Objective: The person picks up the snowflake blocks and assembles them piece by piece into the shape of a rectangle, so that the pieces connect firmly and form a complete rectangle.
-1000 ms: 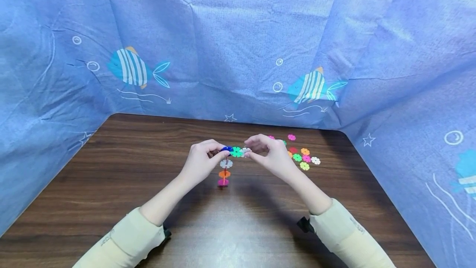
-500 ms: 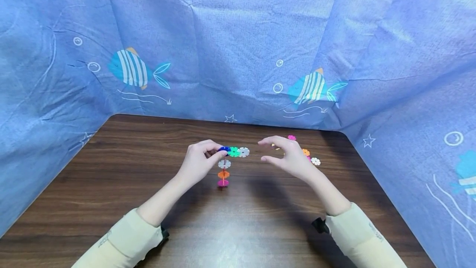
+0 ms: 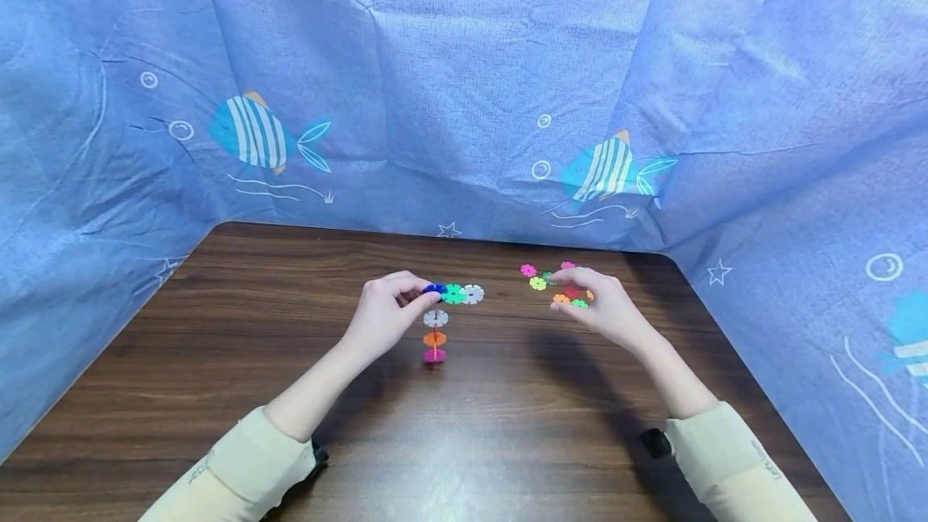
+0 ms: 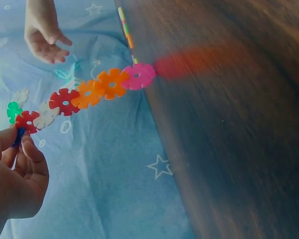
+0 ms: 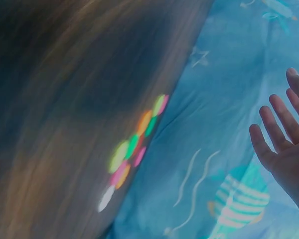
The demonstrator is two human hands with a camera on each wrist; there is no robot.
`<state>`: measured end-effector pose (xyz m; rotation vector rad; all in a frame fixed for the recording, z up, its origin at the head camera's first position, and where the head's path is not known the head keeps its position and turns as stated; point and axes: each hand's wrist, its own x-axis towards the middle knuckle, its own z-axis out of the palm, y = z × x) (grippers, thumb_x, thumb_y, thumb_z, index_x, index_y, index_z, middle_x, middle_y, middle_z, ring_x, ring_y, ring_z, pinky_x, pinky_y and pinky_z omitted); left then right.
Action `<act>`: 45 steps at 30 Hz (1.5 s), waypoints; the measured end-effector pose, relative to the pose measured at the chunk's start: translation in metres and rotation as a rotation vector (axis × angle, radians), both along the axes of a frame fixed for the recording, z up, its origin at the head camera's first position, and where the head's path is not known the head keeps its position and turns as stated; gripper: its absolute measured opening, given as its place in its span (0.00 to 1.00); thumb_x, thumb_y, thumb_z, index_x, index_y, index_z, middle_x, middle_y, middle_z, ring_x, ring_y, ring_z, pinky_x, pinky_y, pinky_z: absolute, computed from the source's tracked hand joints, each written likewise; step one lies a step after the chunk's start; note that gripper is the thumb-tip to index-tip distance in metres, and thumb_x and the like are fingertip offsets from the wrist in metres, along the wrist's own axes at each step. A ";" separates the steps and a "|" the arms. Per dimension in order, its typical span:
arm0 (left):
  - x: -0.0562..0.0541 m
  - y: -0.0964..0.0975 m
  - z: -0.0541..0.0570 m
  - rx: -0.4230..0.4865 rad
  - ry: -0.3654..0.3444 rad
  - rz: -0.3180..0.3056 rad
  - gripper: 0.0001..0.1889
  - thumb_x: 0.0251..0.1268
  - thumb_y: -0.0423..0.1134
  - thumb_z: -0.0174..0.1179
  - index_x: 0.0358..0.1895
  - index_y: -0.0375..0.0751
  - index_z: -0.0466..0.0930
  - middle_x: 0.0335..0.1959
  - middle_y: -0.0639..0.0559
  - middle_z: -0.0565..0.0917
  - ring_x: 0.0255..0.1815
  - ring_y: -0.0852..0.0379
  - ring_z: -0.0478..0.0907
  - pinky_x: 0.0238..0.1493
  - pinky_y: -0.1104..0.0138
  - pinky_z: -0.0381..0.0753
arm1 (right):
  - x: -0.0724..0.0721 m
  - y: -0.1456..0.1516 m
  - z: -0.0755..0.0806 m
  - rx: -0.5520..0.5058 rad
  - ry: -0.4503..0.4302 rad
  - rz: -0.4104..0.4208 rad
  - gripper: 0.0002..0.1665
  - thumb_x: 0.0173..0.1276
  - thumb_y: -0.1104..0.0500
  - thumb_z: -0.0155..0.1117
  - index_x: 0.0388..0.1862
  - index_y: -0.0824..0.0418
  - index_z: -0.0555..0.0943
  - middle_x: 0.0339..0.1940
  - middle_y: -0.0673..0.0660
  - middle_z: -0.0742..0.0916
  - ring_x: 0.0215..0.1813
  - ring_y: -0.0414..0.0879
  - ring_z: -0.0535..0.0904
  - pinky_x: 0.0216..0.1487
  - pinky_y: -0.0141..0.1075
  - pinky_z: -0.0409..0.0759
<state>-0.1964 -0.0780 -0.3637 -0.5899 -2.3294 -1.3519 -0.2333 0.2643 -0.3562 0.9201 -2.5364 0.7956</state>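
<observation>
My left hand (image 3: pixel 391 312) pinches a blue flower-shaped interlocking disc (image 3: pixel 435 289) at the top of an upright chain of such discs. Below it, the left wrist view shows red, white (image 4: pixel 46 115), red, orange and pink discs (image 4: pixel 138 76) slotted together, with the pink one at the table. A green disc (image 3: pixel 453 294) and a white disc (image 3: pixel 473 294) extend sideways to the right from the blue one. My right hand (image 3: pixel 605 308) holds nothing; its fingers are spread and apart from the chain, overlapping the loose discs in the head view.
Several loose flower discs lie at the back right of the brown wooden table (image 3: pixel 290 304), among them a yellow disc (image 3: pixel 537 283), a pink disc (image 3: pixel 528 271) and a white disc (image 5: pixel 106 199). A blue fish-print curtain (image 3: pixel 464 103) stands behind the table and along its sides.
My right hand has let go of the white disc at the chain's end and moved right to the loose discs. My left hand keeps its pinch, and the chain's top has shifted slightly left.
</observation>
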 end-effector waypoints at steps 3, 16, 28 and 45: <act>0.000 -0.001 0.000 0.003 -0.005 0.004 0.03 0.57 0.38 0.67 0.32 0.44 0.87 0.27 0.57 0.83 0.20 0.63 0.73 0.22 0.71 0.73 | -0.004 0.013 -0.006 0.036 -0.019 -0.006 0.24 0.52 0.58 0.75 0.50 0.56 0.81 0.47 0.51 0.85 0.50 0.48 0.80 0.49 0.44 0.78; 0.001 -0.002 0.001 -0.003 -0.001 0.012 0.03 0.57 0.38 0.67 0.32 0.44 0.87 0.26 0.57 0.83 0.20 0.63 0.72 0.22 0.71 0.73 | -0.030 0.073 -0.045 0.226 -0.089 -0.028 0.23 0.51 0.63 0.74 0.48 0.63 0.81 0.45 0.59 0.86 0.48 0.55 0.80 0.48 0.49 0.75; 0.000 -0.003 0.000 -0.003 -0.005 0.013 0.03 0.56 0.38 0.67 0.32 0.45 0.87 0.27 0.57 0.83 0.20 0.63 0.72 0.22 0.71 0.73 | -0.044 0.092 -0.060 0.331 -0.219 -0.037 0.19 0.50 0.63 0.75 0.43 0.63 0.83 0.43 0.57 0.87 0.50 0.56 0.81 0.52 0.51 0.76; -0.002 -0.003 0.000 0.002 0.002 0.011 0.02 0.56 0.38 0.68 0.32 0.45 0.87 0.26 0.58 0.83 0.20 0.62 0.73 0.22 0.71 0.73 | -0.049 0.089 -0.066 0.274 -0.145 0.027 0.21 0.41 0.71 0.77 0.38 0.61 0.83 0.31 0.52 0.82 0.34 0.48 0.77 0.34 0.36 0.76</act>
